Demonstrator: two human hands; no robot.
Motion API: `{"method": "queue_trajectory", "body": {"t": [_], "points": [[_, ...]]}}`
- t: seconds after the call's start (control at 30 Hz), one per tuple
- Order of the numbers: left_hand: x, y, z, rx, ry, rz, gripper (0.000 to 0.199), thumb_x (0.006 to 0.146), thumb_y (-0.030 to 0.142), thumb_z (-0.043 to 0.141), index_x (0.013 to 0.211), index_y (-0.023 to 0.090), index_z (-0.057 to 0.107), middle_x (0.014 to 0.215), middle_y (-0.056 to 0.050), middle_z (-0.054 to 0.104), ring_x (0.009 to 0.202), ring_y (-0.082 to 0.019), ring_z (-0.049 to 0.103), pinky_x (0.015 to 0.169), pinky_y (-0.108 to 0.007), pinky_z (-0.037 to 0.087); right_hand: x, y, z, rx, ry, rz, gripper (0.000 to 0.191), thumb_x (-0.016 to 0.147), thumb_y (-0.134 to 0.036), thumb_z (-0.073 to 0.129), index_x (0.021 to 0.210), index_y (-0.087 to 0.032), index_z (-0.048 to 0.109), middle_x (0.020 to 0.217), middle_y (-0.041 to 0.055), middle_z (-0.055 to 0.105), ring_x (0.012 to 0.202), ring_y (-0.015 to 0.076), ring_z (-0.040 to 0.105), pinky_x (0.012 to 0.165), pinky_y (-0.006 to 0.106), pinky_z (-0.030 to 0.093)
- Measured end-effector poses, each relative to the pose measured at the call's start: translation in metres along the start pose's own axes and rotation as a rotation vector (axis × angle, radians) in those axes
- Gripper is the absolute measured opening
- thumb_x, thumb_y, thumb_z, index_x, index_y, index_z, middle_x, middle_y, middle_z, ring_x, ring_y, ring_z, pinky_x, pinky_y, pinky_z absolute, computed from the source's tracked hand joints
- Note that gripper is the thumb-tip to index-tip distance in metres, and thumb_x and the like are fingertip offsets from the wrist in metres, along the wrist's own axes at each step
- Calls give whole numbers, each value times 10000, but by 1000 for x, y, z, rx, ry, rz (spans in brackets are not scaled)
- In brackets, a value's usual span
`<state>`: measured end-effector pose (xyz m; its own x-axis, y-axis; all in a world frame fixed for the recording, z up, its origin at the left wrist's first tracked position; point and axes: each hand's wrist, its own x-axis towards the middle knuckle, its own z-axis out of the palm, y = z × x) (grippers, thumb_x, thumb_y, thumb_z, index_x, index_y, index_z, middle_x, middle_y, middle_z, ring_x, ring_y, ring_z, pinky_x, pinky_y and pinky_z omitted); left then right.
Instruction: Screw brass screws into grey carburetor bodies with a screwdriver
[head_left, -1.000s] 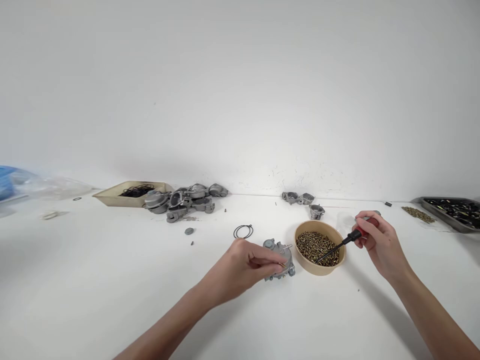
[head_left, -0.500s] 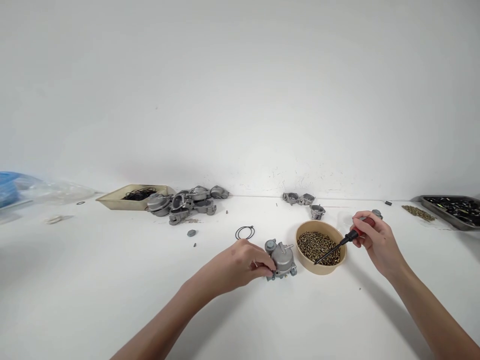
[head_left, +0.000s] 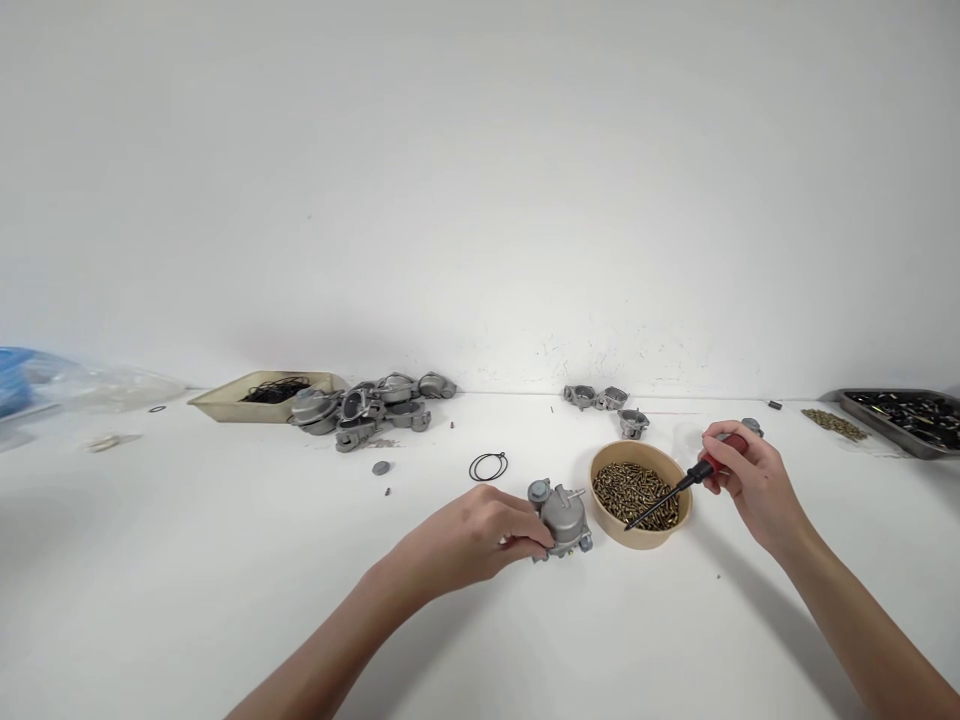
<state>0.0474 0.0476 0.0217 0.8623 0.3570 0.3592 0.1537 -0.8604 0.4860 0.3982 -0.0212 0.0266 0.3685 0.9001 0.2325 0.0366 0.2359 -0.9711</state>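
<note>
A grey metal carburetor (head_left: 564, 516) stands on the white table with its rounded bowl facing up. At its left side is my left hand (head_left: 487, 530), thumb and fingers closed against the lower edge of the body; any small part between the fingertips is hidden. My right hand (head_left: 750, 485) grips a screwdriver (head_left: 690, 478) by its red and black handle. The dark shaft slants down to the left over a tan bowl (head_left: 637, 540) filled with brass-coloured screws (head_left: 634, 495), its tip near the front rim.
Several grey carburetor bowls (head_left: 405, 415) lie heaped beside a cream tray (head_left: 232, 400) of black rings. Black O-rings (head_left: 489, 466) lie behind my left hand. More grey castings (head_left: 634, 424) sit by the wall. A dark metal tray (head_left: 900, 425) and loose brass pieces (head_left: 834, 424) are far right.
My left fingers have shifted slightly on the carburetor's left side and now press closer to its body. The right hand and screwdriver stay nearly still over the bowl.
</note>
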Motion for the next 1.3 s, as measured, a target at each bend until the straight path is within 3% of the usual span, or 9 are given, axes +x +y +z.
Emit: {"method": "queue_trajectory", "body": {"t": [0.17,0.73,1.07,1.3], "points": [[-1,-1,1,7,4,31,274,1080,186,562,1018,213,827,923,-45,817,735,-164,757,638,-240,538,-6,-4,9,23,56,-9,351,768,-492,898,838,-213,697,635,-10,623,495,130,556,462,259,423],[0,-2,5,98,44,94,208,1045,140,644,1037,241,826,836,11,803,649,-132,724,581,-237,456,-8,-7,11,14,47,-13,343,770,-482,901,855,-212,709,629,-24,613,500,121,555,478,246,422],[3,-3,12,157,47,113,237,1095,250,605,978,226,809,824,8,796,652,-146,720,582,-270,430,-9,-7,13,15,49,-5,361,756,-494,918,859,-212,718,603,-30,602,510,114,553,477,223,424],[2,-5,13,157,64,105,223,1092,317,619,1060,234,824,793,-6,791,608,-145,699,565,-269,423,-8,-6,12,-11,41,-30,335,787,-484,890,866,-212,711,601,-34,582,508,135,560,472,251,433]]}}
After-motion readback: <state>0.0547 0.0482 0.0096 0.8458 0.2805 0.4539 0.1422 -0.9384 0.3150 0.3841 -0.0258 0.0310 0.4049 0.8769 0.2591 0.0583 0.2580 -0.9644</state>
